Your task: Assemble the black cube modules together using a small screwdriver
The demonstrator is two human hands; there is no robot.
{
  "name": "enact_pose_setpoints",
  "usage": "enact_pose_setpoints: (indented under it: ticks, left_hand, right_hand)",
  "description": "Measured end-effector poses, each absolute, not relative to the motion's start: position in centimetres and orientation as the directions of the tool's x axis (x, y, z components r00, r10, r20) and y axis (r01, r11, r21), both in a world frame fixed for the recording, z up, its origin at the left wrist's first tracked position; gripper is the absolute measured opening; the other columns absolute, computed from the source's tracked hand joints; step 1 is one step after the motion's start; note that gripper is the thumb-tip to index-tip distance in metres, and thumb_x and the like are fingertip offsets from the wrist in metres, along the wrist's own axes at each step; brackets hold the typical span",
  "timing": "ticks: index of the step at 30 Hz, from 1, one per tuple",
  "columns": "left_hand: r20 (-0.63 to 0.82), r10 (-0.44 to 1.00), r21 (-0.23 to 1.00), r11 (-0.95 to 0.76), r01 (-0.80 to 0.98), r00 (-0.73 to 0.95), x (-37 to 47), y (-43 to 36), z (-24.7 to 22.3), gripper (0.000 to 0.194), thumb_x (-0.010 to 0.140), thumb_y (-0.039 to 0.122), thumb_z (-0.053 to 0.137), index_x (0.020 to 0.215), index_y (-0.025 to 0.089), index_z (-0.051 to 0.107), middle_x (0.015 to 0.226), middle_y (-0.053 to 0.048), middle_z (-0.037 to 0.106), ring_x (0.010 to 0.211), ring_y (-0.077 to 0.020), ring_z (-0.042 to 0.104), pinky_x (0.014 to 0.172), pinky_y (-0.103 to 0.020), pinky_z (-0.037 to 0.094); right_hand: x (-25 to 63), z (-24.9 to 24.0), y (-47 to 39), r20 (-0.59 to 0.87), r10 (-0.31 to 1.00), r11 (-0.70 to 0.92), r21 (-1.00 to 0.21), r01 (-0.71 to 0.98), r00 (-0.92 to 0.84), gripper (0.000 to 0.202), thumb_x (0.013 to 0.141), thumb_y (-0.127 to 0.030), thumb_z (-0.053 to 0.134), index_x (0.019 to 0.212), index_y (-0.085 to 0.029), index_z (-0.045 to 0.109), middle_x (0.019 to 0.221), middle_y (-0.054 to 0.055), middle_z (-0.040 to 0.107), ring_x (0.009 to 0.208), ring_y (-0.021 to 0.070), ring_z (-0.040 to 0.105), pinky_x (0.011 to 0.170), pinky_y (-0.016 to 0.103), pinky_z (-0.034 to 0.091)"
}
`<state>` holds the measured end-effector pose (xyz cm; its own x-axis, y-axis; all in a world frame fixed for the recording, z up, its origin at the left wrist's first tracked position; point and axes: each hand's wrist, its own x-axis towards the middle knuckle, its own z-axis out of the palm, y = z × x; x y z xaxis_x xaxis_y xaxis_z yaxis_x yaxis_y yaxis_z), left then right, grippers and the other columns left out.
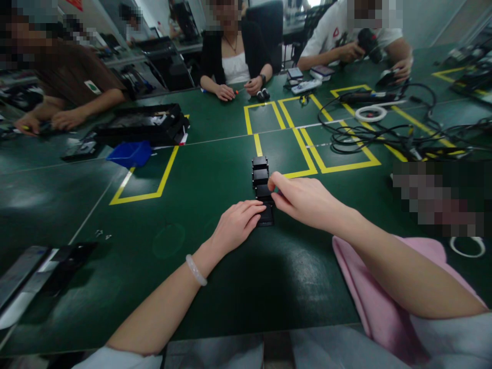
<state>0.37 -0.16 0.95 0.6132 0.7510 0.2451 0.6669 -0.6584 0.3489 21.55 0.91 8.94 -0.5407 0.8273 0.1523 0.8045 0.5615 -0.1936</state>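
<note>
Left hand (239,224) flattish, fingers touching nearest black piece (266,217), probably steadying it; right hand (303,197) curled beside lined-up black blocks (260,176); contents: cannot tell

Four black blocks (261,177); one blue tray (130,155); one pink cloth (378,307).
</note>
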Motion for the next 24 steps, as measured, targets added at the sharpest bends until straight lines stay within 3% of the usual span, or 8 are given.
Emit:
enact_pose_setpoints:
  ticks: [5,11,16,21,24]
  left_hand:
    - [0.256,0.751,0.358,-0.659,0.661,0.609,0.38,-0.18,0.89,0.028,0.095,0.025,0.040,0.119,0.022,0.055,0.125,-0.005,0.059,0.113,-0.0184,0.056,0.099,-0.039,0.044]
    - [0.260,0.746,0.359,-0.664,0.656,0.613,0.36,-0.16,0.96,0.028,0.095,0.025,0.041,0.118,0.022,0.056,0.125,-0.006,0.059,0.113,-0.0188,0.056,0.098,-0.039,0.045]
    - [0.249,0.752,0.367,-0.657,0.659,0.611,0.37,-0.14,0.89,0.028,0.095,0.025,0.041,0.119,0.022,0.055,0.126,-0.005,0.059,0.114,-0.0182,0.056,0.100,-0.039,0.044]
    - [0.249,0.752,0.366,-0.657,0.659,0.611,0.37,-0.11,0.76,0.028,0.095,0.025,0.041,0.119,0.022,0.055,0.127,-0.004,0.058,0.114,-0.0180,0.055,0.102,-0.038,0.042]
    - [0.247,0.751,0.370,-0.658,0.656,0.613,0.35,-0.09,0.77,0.029,0.095,0.024,0.040,0.120,0.022,0.055,0.127,-0.004,0.058,0.115,-0.0181,0.055,0.099,-0.037,0.044]
  right_hand:
    - [21.57,8.98,0.97,0.125,0.840,0.542,-0.128,0.831,-0.528,0.023,0.094,-0.035,0.033,0.098,-0.020,0.050,0.074,0.002,0.066,0.062,0.0165,0.060,0.051,0.026,0.022]
    - [21.58,9.12,0.86,0.143,0.827,0.563,-0.206,0.801,-0.544,0.019,0.093,-0.028,0.036,0.105,-0.020,0.047,0.081,0.002,0.067,0.067,0.0151,0.061,0.053,0.024,0.025]
    - [21.52,9.00,0.95,0.125,0.833,0.552,-0.149,0.820,-0.538,0.023,0.095,-0.035,0.033,0.099,-0.020,0.050,0.074,0.002,0.067,0.063,0.0165,0.060,0.052,0.025,0.023]
    - [21.51,8.97,0.92,0.139,0.833,0.553,-0.197,0.810,-0.535,0.020,0.093,-0.028,0.036,0.107,-0.020,0.048,0.081,0.002,0.067,0.066,0.0157,0.062,0.052,0.024,0.024]
    - [21.46,9.03,0.90,0.124,0.834,0.552,-0.179,0.814,-0.538,0.020,0.094,-0.032,0.036,0.104,-0.020,0.049,0.080,0.002,0.067,0.066,0.0159,0.061,0.053,0.025,0.023]
